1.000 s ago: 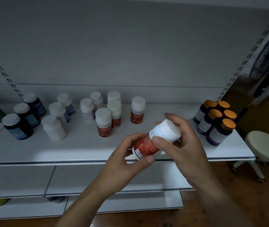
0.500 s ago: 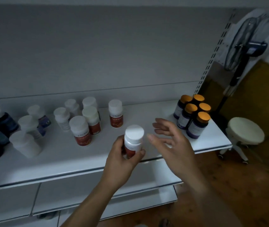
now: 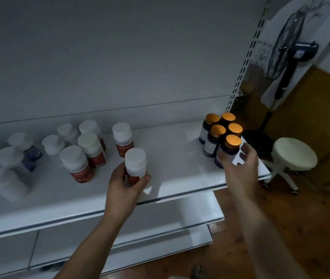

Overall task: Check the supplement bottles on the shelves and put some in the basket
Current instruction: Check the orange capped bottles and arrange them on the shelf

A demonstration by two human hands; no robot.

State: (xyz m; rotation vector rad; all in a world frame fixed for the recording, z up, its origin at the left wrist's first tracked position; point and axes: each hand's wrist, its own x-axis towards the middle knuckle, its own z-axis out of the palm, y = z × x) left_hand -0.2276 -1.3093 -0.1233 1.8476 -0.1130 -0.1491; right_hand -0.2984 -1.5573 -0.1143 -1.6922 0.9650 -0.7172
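Note:
My left hand point(image 3: 125, 188) grips a white-capped bottle with a red label point(image 3: 135, 164), upright just above the front of the white shelf point(image 3: 170, 178). My right hand point(image 3: 240, 168) is at the cluster of orange-capped dark bottles point(image 3: 218, 133) on the shelf's right end. Its spread fingers lie against the nearest orange-capped bottle point(image 3: 231, 146), one on the left and the rest on the right. More red-label bottles point(image 3: 77, 164) stand left of centre. No basket is in view.
White-capped bottles with purple and blue labels point(image 3: 17, 156) fill the shelf's left part. Lower shelves point(image 3: 160, 224) jut out below. A white stool point(image 3: 294, 154) and a standing fan point(image 3: 288, 57) are on the right, over a wooden floor.
My right hand let go of the red-label bottle and swung right to the orange-capped bottles. My left hand turned that bottle upright and lowered it toward the shelf. The view shifted right.

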